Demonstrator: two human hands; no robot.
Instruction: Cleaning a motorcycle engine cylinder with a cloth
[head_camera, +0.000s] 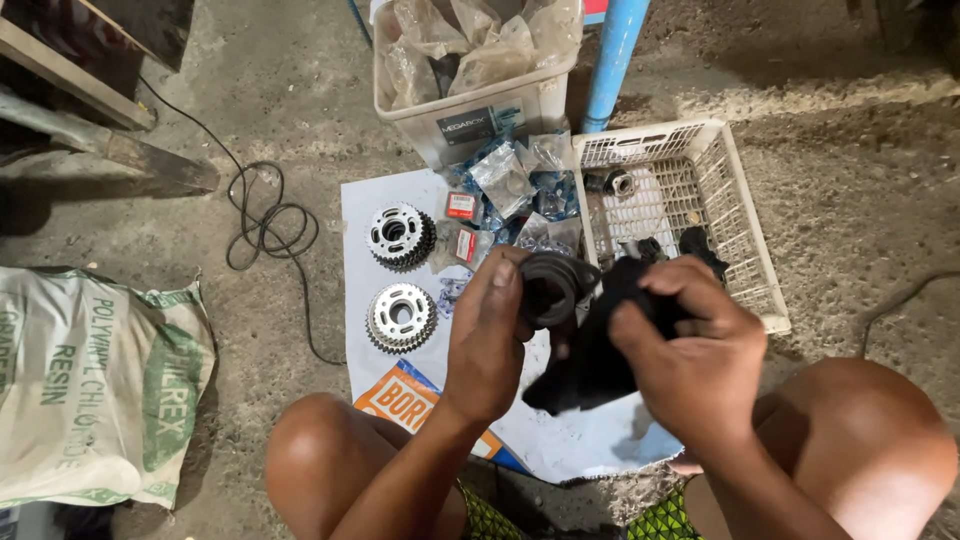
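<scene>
A dark ring-shaped part (553, 287) sits at the centre of the frame, gripped at its left rim by the left hand (488, 340), fingers closed around it. The right hand (695, 355) is clenched on a black cloth (600, 350) that drapes down from the ring's right side and presses against it — by the look of it, this is the wiping step, with the rag working around the rim. A next move would seem to call for turning the ring in the left fingers so a fresh stretch meets the cloth.

Just left of the hands, two toothed sprocket clusters (400, 275) lie on a white sheet (360, 215) spread over the concrete floor. Above them small bagged parts (510, 180) are heaped beside a clear plastic tub (470, 105). A cream slatted basket (740, 230) stands to the upper right — and a printed sack (95, 380) rests at the lower left, near a looped black cable (265, 225).
</scene>
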